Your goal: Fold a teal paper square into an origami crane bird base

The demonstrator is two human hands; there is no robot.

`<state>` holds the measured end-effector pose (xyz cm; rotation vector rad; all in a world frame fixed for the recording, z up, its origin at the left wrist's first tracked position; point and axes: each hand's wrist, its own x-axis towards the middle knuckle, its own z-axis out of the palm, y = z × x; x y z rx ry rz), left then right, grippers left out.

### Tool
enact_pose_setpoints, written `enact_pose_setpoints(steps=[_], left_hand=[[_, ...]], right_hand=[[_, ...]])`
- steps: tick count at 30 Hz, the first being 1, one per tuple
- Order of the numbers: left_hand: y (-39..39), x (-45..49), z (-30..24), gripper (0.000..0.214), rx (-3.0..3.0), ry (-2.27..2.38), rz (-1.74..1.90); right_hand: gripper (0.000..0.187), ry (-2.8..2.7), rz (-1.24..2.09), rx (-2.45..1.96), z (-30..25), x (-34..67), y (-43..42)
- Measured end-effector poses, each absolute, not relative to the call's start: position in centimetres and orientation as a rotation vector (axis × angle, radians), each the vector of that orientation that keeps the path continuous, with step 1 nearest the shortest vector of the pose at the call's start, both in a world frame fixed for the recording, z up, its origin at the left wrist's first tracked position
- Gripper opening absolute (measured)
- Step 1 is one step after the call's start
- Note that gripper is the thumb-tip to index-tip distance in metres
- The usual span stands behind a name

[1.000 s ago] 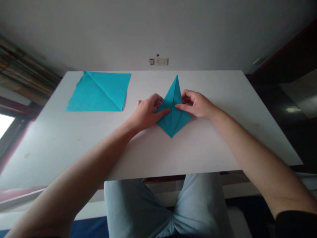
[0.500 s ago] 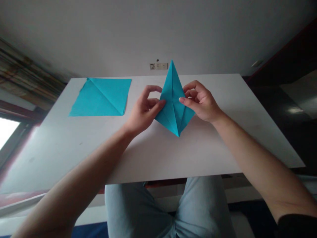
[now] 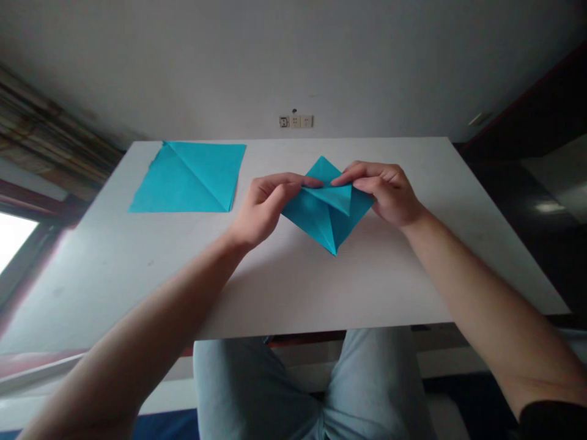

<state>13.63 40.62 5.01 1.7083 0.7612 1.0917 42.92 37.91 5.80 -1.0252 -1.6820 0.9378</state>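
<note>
A piece of folded blue paper [image 3: 312, 219] is between my two hands, with one corner pointing toward me and another away. Its upper layer is bent down into a loose flap across the middle. My left hand [image 3: 268, 205] grips the left side, its index finger stretched along the fold and its thumb on the near side. On the right, my right hand [image 3: 385, 189] pinches the paper, with fingertips pressing near the top of the flap. The paper's underside is hidden.
Flat blue sheets [image 3: 192, 177] with a diagonal crease lie at the far left of the white table [image 3: 284, 305]. Behind it rises a wall with sockets [image 3: 296, 121]. My legs [image 3: 257, 385] are below the near edge.
The tall upper point of the folded paper has come down toward me, making a flap. Both hands have shifted their fingers onto the fold, the left index finger now reaching across it.
</note>
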Motion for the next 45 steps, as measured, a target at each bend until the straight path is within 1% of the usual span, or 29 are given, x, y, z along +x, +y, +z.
enact_pose_setpoints(steps=[3, 5, 7, 11, 14, 17, 19, 21, 25, 29, 33, 35, 40, 42, 45], left_hand=[[40.6, 13.8, 5.0, 0.068, 1.691, 0.764, 1.083], [40.6, 14.1, 4.8, 0.069, 1.666, 0.763, 1.082], [40.7, 14.3, 4.5, 0.065, 1.628, 0.743, 1.088], [40.8, 14.3, 4.0, 0.061, 1.582, 0.721, 1.083], [41.1, 14.1, 3.7, 0.056, 1.595, 0.735, 1.066], [41.9, 13.6, 3.0, 0.045, 1.721, 0.811, 1.013], [42.3, 13.3, 2.5, 0.037, 1.894, 0.903, 0.958], [42.3, 13.2, 2.1, 0.033, 2.087, 0.991, 0.89], [41.2, 13.5, 2.4, 0.04, 2.438, 1.168, 0.747], [39.8, 14.1, 3.1, 0.038, 2.602, 1.168, 0.529], [38.9, 14.4, 3.3, 0.04, 2.625, 1.113, 0.454], [38.5, 14.4, 3.3, 0.045, 2.619, 1.104, 0.446], [38.0, 14.2, 3.3, 0.067, 2.632, 1.015, 0.34], [37.9, 14.1, 3.2, 0.081, 2.645, 1.017, 0.267], [37.6, 14.0, 2.9, 0.107, 2.64, 1.076, 0.172]], right_hand=[[0.059, -1.676, 0.879, -1.083, 6.2, 42.3, 37.6], [0.064, -1.654, 0.877, -1.091, 6.2, 41.9, 37.5], [0.058, -1.626, 0.92, -1.084, 6.1, 41.6, 37.5], [0.037, -1.576, 1.002, -1.083, 5.7, 41.5, 37.7], [0.034, -1.563, 1.044, -1.1, 5.5, 41.6, 37.9], [0.035, -1.626, 1.046, -1.145, 4.7, 41.8, 38.4], [0.035, -1.706, 0.986, -1.195, 3.8, 42.1, 38.9], [0.035, -1.785, 0.905, -1.248, 2.9, 42.4, 39.2], [0.026, -1.988, 0.648, -1.302, 2.0, 42.8, 39.5], [0.017, -2.192, 0.361, -1.371, 2.5, 42.9, 39.1], [0.018, -2.31, 0.305, -1.438, 3.2, 42.5, 38.4], [0.021, -2.342, 0.315, -1.411, 3.4, 42.3, 38.1], [0.033, -2.435, 0.34, -1.326, 3.6, 42.5, 37.6], [0.038, -2.489, 0.343, -1.31, 3.7, 42.7, 37.4], [0.047, -2.552, 0.302, -1.317, 3.9, 42.7, 36.8]])
